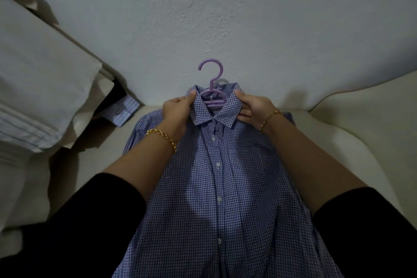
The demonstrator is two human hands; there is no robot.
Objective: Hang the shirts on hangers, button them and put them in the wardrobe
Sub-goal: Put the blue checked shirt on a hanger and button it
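Cream cloth is piled at far left, and under its edge a striped shirt peeks out, folded, from a dark gap. Next comes our left hand, a gold chain on its wrist. Its thumb and fingers pinch the left wing of the collar.

In the middle the checked shirt lies front up on a pale seat, collar toward the wall, tail running down to us between our black sleeves. Its front is closed, with white buttons showing down the placket. A purple hanger sits inside the neck — its hook sticks out above the collar, against the wall.

To the right, our right hand grips the other wing of the collar — fingers curled into the cloth. A thin gold bangle circles that wrist.
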